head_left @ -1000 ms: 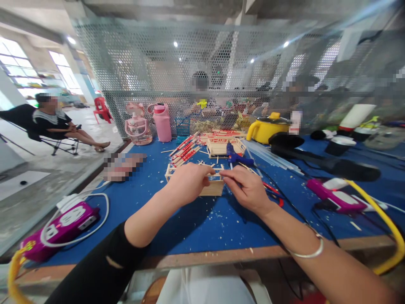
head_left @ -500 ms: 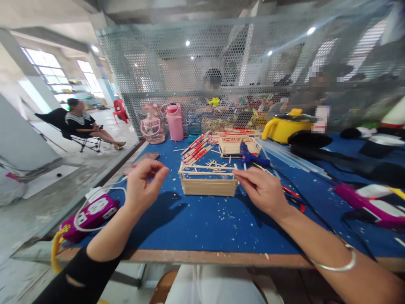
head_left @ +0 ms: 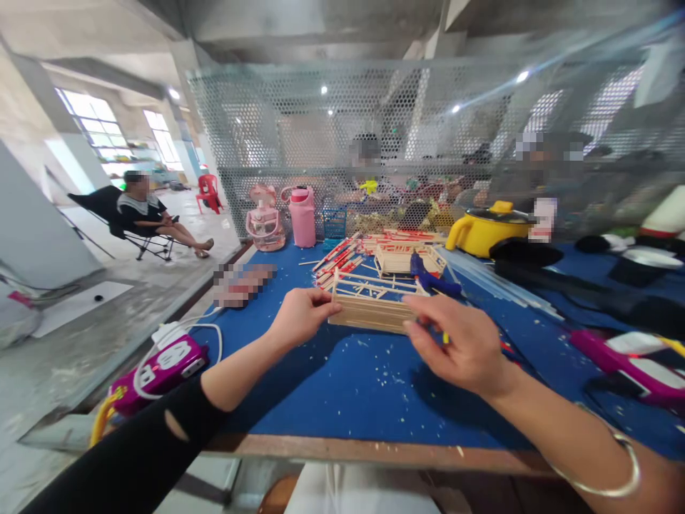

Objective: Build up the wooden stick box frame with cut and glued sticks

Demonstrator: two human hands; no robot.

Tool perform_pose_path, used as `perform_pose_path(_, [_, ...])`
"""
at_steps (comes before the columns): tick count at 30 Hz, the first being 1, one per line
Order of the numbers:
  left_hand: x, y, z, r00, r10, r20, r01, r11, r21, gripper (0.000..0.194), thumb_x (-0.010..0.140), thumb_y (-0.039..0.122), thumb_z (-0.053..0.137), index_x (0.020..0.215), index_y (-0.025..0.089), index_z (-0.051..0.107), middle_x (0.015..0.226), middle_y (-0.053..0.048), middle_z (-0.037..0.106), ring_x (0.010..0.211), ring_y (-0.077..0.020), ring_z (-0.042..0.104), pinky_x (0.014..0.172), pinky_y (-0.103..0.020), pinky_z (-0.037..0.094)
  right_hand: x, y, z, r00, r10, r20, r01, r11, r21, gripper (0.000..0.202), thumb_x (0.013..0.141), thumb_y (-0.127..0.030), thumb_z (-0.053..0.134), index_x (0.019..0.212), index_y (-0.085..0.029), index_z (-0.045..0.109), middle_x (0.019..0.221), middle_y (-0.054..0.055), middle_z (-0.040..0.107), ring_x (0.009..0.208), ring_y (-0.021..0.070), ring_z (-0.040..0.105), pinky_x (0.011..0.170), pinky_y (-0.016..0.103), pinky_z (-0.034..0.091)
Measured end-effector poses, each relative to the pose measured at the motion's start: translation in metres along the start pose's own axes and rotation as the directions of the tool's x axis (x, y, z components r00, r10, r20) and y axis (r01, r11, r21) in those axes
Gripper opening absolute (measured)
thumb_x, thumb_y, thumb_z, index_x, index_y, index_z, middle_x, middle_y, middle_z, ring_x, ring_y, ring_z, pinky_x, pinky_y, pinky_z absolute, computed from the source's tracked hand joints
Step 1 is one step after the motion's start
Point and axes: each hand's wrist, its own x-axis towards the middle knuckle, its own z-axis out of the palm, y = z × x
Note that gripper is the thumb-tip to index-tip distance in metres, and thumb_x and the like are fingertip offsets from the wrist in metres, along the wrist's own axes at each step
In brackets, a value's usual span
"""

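A small box-shaped frame of thin wooden sticks (head_left: 369, 315) stands on the blue mat, with slatted sides and rails along the top. My left hand (head_left: 302, 319) pinches its left end between thumb and fingers. At the opposite end is my right hand (head_left: 463, 344), slightly blurred, thumb and forefinger apart; whether the fingertips touch the frame I cannot tell. Behind the frame lie loose short sticks and a second stick frame (head_left: 388, 263). A blue glue gun (head_left: 432, 278) rests against that one.
Bundles of red-marked sticks (head_left: 337, 258) lie farther back. Clear glue sticks (head_left: 497, 284) and a yellow pot (head_left: 484, 232) are at right, pink bottles (head_left: 303, 220) at back left. A purple power strip (head_left: 171, 368) sits left. A perforated screen (head_left: 300, 135) stands behind; a person sits beyond the table.
My left hand has moved right and taken hold of the stick frame's left end. The right hand has opened its pinch at the frame's top right corner. The frame now sits turned slightly.
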Motion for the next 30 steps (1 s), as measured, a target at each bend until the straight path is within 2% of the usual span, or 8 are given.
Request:
perform_pose_path(2, [0.005, 0.001, 0.003, 1.000, 0.016, 0.019, -0.015, 0.999, -0.034, 0.032, 0.072, 0.040, 0.064, 0.086, 0.014, 0.075, 0.068, -0.001, 0.068, 0.057, -0.0126, 0.051, 0.055, -0.024, 0.036, 0.012, -0.012, 0.005, 0.987, -0.120, 0.109, 0.111, 0.991, 0.078, 0.025, 0.083, -0.013, 0.056, 0.107, -0.017, 0.063, 0.087, 0.007, 0.069, 0.079, 0.0157, 0.064, 0.069, 0.028, 0.053])
perform_pose_path(4, [0.006, -0.001, 0.005, 0.999, 0.023, 0.036, -0.021, 0.997, -0.070, 0.035, 0.073, 0.042, 0.062, 0.088, 0.013, 0.074, 0.065, -0.001, 0.066, 0.054, -0.0113, 0.048, 0.053, -0.024, 0.035, 0.019, -0.019, 0.017, 0.983, -0.132, 0.129, 0.121, 0.989, 0.085, 0.025, 0.084, -0.010, 0.051, 0.105, -0.013, 0.065, 0.095, 0.010, 0.069, 0.088, 0.0177, 0.064, 0.076, 0.031, 0.054])
perform_pose_path(8, [-0.001, -0.011, 0.008, 0.997, 0.009, 0.074, -0.001, 0.994, -0.111, 0.033, 0.073, 0.041, 0.063, 0.085, 0.012, 0.074, 0.058, 0.001, 0.062, 0.048, -0.0092, 0.043, 0.050, -0.023, 0.034, 0.017, -0.021, 0.041, 0.990, -0.077, 0.120, 0.075, 0.997, 0.022, 0.032, 0.085, -0.008, 0.048, 0.113, -0.010, 0.063, 0.111, 0.014, 0.067, 0.106, 0.0225, 0.060, 0.092, 0.042, 0.048])
perform_pose_path(13, [-0.005, -0.018, 0.013, 0.997, -0.003, 0.072, 0.012, 0.993, -0.121, 0.028, 0.071, 0.039, 0.066, 0.079, 0.014, 0.074, 0.062, 0.000, 0.064, 0.053, -0.0106, 0.047, 0.053, -0.024, 0.037, 0.005, -0.019, 0.047, 0.982, -0.013, 0.188, 0.023, 0.998, -0.052, 0.035, 0.086, -0.008, 0.045, 0.116, -0.008, 0.063, 0.122, 0.014, 0.064, 0.116, 0.0258, 0.055, 0.098, 0.047, 0.044])
perform_pose_path(18, [-0.005, -0.018, 0.016, 0.996, 0.004, 0.084, 0.008, 0.991, -0.136, 0.028, 0.071, 0.040, 0.066, 0.081, 0.015, 0.073, 0.070, -0.003, 0.068, 0.059, -0.0125, 0.052, 0.057, -0.025, 0.040, 0.002, -0.022, 0.049, 0.974, -0.020, 0.226, 0.036, 0.997, -0.064, 0.035, 0.087, -0.009, 0.042, 0.116, -0.007, 0.064, 0.121, 0.014, 0.064, 0.112, 0.0251, 0.057, 0.096, 0.044, 0.046])
perform_pose_path(26, [-0.006, -0.018, 0.016, 0.995, -0.014, 0.101, 0.027, 0.991, -0.128, 0.025, 0.071, 0.037, 0.067, 0.077, 0.013, 0.072, 0.058, 0.000, 0.062, 0.050, -0.0100, 0.046, 0.051, -0.024, 0.035, 0.002, -0.017, 0.056, 0.926, 0.087, 0.366, -0.039, 0.990, -0.136, 0.038, 0.089, -0.010, 0.042, 0.122, -0.010, 0.060, 0.124, 0.013, 0.063, 0.112, 0.0259, 0.057, 0.095, 0.046, 0.042])
perform_pose_path(30, [-0.006, -0.020, 0.017, 0.995, -0.011, 0.103, 0.025, 0.992, -0.127, 0.024, 0.071, 0.037, 0.067, 0.075, 0.013, 0.072, 0.060, -0.001, 0.064, 0.052, -0.0106, 0.048, 0.053, -0.025, 0.036, 0.000, -0.016, 0.057, 0.921, 0.087, 0.380, -0.047, 0.992, -0.114, 0.040, 0.089, -0.009, 0.040, 0.124, -0.011, 0.059, 0.125, 0.012, 0.062, 0.113, 0.0234, 0.056, 0.094, 0.042, 0.041])
